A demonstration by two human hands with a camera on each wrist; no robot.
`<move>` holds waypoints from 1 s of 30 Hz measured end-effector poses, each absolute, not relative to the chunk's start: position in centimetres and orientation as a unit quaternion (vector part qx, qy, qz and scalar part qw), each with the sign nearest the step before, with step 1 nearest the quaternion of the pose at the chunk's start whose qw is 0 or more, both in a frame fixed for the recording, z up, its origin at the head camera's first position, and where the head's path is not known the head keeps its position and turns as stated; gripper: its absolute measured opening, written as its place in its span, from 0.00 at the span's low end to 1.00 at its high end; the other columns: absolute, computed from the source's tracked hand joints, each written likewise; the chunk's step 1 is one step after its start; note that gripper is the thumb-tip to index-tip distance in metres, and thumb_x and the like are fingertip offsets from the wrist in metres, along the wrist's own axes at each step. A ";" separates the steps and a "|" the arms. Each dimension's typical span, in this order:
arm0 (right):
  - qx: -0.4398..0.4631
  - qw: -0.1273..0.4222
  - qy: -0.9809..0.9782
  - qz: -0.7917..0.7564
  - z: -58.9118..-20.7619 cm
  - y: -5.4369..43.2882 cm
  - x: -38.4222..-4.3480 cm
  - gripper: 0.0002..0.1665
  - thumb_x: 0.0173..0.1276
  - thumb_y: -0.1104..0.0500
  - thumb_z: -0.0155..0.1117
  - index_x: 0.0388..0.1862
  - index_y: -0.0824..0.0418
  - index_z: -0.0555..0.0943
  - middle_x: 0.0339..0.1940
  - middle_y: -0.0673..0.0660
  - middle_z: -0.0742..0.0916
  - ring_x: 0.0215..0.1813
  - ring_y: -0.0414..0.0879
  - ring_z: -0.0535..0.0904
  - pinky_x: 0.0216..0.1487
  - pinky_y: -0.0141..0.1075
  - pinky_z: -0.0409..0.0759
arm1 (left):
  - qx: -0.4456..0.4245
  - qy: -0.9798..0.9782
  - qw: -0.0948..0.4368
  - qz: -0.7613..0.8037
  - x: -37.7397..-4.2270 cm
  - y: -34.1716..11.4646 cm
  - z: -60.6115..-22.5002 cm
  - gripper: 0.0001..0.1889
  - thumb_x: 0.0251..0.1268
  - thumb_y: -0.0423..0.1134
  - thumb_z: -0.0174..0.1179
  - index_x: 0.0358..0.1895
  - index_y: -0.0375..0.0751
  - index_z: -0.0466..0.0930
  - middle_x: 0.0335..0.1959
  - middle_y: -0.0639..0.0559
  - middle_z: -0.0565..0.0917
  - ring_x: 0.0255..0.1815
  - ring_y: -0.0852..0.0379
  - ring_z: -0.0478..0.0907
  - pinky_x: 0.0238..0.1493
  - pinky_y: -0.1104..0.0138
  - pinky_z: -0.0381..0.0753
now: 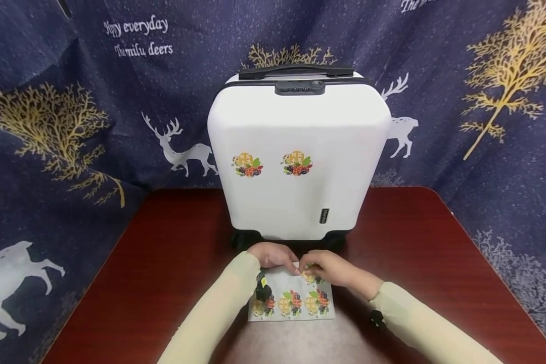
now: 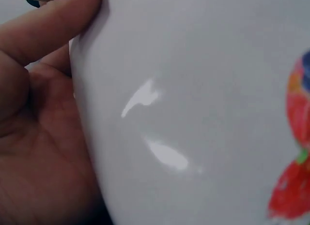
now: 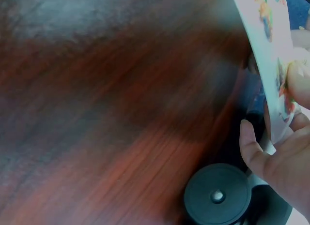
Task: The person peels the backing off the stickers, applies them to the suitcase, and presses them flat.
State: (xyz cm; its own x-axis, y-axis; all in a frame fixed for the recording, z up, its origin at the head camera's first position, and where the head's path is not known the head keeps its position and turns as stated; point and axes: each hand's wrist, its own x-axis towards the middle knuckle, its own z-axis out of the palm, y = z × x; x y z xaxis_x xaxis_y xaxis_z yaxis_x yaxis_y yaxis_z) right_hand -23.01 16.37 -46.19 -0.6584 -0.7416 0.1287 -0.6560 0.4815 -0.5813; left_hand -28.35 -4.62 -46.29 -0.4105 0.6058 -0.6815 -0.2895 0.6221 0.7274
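Note:
A white sticker sheet (image 1: 276, 281) printed with several colourful fruit stickers (image 1: 290, 303) is held up off the table in front of the suitcase. My left hand (image 1: 274, 255) grips its far edge, the thumb over the front in the left wrist view and fingers behind. Bare glossy sheet (image 2: 203, 89) fills most of that view. At the sheet's far right part, my right hand (image 1: 328, 267) pinches beside a sticker, its thumb (image 3: 299, 82) on the printed face and fingers behind. Whether the sticker's edge is lifted cannot be seen.
A white suitcase (image 1: 296, 202) stands upright on the dark red table (image 1: 173, 263), its wheel (image 3: 218, 193) near my right hand. Two fruit stickers, a left one (image 1: 247, 165) and a right one (image 1: 297, 164), are on its front. A blue patterned cloth (image 1: 132, 91) hangs behind.

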 end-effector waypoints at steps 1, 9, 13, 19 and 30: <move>-0.411 0.066 0.858 -0.300 -46.1 16.3 -23.0 0.07 0.69 0.68 0.65 0.39 0.55 0.83 0.34 0.51 0.85 0.38 0.32 0.73 0.42 0.28 0.77 | 0.108 0.726 0.533 0.421 -28.3 -4.6 -46.3 0.14 0.70 0.31 0.60 0.55 0.31 0.84 0.36 0.49 0.89 0.33 0.59 0.85 0.39 0.67 0.87; -0.422 0.043 0.861 -0.279 -45.6 16.2 -22.8 0.10 0.68 0.70 0.64 0.37 0.55 0.84 0.34 0.50 0.83 0.39 0.35 0.75 0.42 0.28 0.79 | 0.105 0.719 0.538 0.426 -28.4 -4.7 -46.3 0.15 0.73 0.32 0.57 0.57 0.31 0.83 0.35 0.51 0.88 0.33 0.60 0.84 0.38 0.69 0.85; -0.426 0.028 0.862 -0.271 -45.4 16.1 -22.6 0.09 0.69 0.69 0.65 0.39 0.55 0.86 0.35 0.50 0.85 0.40 0.36 0.79 0.43 0.29 0.81 | 0.099 0.710 0.548 0.431 -28.5 -4.7 -46.4 0.15 0.75 0.33 0.56 0.58 0.29 0.81 0.32 0.52 0.87 0.32 0.61 0.84 0.37 0.70 0.84; -0.428 0.025 0.863 -0.269 -45.6 16.0 -22.3 0.08 0.70 0.66 0.66 0.43 0.55 0.88 0.37 0.50 0.88 0.41 0.36 0.81 0.45 0.29 0.83 | 0.100 0.691 0.564 0.441 -28.5 -5.0 -46.7 0.17 0.76 0.32 0.53 0.61 0.26 0.78 0.32 0.54 0.86 0.33 0.62 0.84 0.38 0.71 0.83; -0.431 0.027 0.852 -0.297 -46.5 16.4 -22.5 0.12 0.67 0.72 0.66 0.40 0.57 0.88 0.35 0.51 0.87 0.39 0.35 0.80 0.43 0.28 0.82 | 0.128 0.711 0.555 0.412 -28.4 -5.0 -46.5 0.15 0.74 0.32 0.57 0.58 0.30 0.81 0.35 0.52 0.87 0.35 0.61 0.84 0.40 0.70 0.84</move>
State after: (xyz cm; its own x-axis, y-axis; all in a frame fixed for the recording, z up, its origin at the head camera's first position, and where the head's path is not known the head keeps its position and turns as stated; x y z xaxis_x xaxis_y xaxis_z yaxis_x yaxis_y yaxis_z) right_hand -22.53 16.42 -46.50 -0.6265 -0.7505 0.2105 -0.7189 0.4519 -0.5282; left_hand -28.40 -4.99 -46.46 -0.3511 0.6392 -0.6842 -0.2746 0.6283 0.7279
